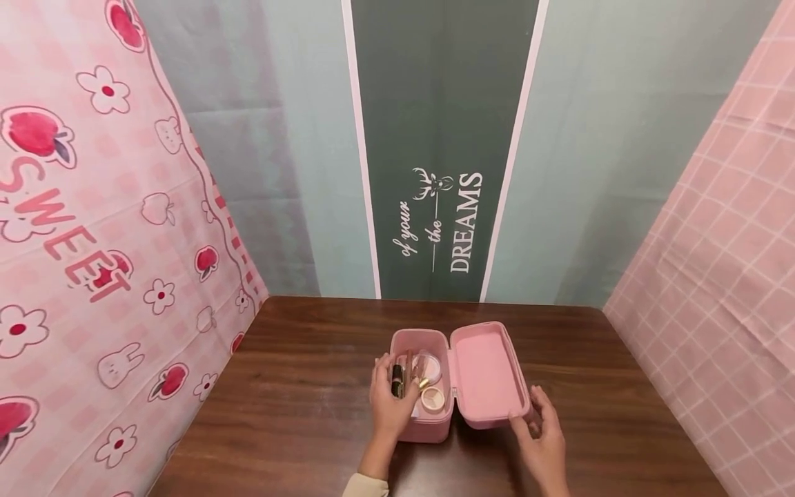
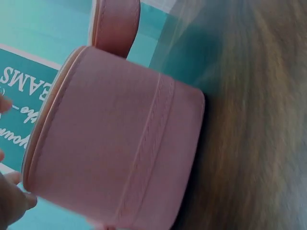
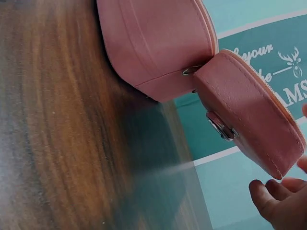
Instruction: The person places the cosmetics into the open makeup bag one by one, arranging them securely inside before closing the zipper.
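Note:
A pink makeup case (image 1: 425, 429) stands on the table with its lid (image 1: 487, 373) swung out to the right. Inside it lie slim cosmetic tubes (image 1: 406, 376), a round clear-topped compact (image 1: 427, 368) and a small round pan of pale powder (image 1: 433, 398). My left hand (image 1: 393, 404) is spread over the left rim, fingers at the left wall and thumb above the contents, touching the rim. Around the lid's front right corner is my right hand (image 1: 542, 435), thumb at the edge and other fingers lower down beneath it. A handle (image 3: 222, 126) shows on the lid's outer face.
The case sits near the middle of a dark wood-grain table (image 1: 304, 386). A grey-green printed cloth (image 1: 437, 138) hangs behind it. Pink patterned cloths flank the left (image 1: 124, 207) and right (image 1: 714, 262) sides.

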The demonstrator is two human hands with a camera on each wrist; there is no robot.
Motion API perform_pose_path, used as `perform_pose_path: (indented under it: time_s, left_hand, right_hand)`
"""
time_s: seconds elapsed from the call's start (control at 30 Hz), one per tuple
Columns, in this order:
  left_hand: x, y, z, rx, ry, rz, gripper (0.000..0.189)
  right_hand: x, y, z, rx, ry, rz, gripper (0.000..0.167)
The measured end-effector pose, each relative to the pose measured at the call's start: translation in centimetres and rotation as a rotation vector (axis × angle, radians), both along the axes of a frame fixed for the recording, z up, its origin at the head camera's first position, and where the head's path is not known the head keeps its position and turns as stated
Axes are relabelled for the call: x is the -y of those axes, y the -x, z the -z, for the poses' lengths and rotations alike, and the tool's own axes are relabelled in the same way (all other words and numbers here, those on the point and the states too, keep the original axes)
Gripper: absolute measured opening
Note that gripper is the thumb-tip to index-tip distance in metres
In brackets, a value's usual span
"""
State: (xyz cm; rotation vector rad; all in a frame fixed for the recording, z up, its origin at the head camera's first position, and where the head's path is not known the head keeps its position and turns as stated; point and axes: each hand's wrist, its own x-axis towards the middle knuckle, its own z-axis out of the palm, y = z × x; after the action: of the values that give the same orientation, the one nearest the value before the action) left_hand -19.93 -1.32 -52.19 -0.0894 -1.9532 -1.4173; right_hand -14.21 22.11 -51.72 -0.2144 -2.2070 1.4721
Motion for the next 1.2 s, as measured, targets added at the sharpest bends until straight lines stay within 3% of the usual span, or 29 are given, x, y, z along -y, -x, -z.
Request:
perform_pose_path:
  time_s: [0.17, 0.23, 0.37, 0.5, 0.7, 0.87, 0.97, 1.1, 1.2]
  left_hand:
    - [1.4, -1.5, 0.2, 0.144, -0.032, 0.17, 0.079]
    - [1.9, -1.9, 0.6, 0.219, -0.039, 0.218, 0.088]
    - [2.3, -2.9, 0.9, 0.291, -0.042, 0.298, 0.094]
    - [2.2, -3.7, 0.1, 0.31, -0.069, 0.334, 0.093]
    - [2.2, -4.0, 0.3, 0.316, -0.083, 0.324, 0.097]
    - [2.2, -4.0, 0.9, 0.337, -0.112, 0.315, 0.101]
    - [2.4, -4.1, 1.2, 0.335, -0.108, 0.318, 0.101]
    - [3.0, -3.9, 1.6, 0.319, -0.113, 0.378, 0.103]
    - [3.6, -3.6, 1.8, 0.302, -0.118, 0.442, 0.104]
  right_hand:
    - [-0.2, -0.6, 0.2, 0.028, -0.041, -0.112, 0.074]
    - [-0.3, -0.6, 0.3, 0.021, -0.077, -0.136, 0.074]
    - [-0.4, -0.6, 0.8, -0.017, -0.124, -0.111, 0.068]
    - [-0.4, -0.4, 0.9, -0.018, -0.143, -0.067, 0.064]
    - [0.0, -0.5, 0.5, 0.021, -0.148, -0.029, 0.062]
    - [0.2, -0.5, -0.2, -0.029, 0.016, -0.078, 0.054]
    - [0.6, -0.4, -0.8, -0.074, 0.058, -0.086, 0.049]
    - [1.1, -0.4, -1.4, -0.064, 0.049, -0.044, 0.049]
    - [1.3, -0.4, -1.6, -0.05, 0.138, -0.047, 0.051]
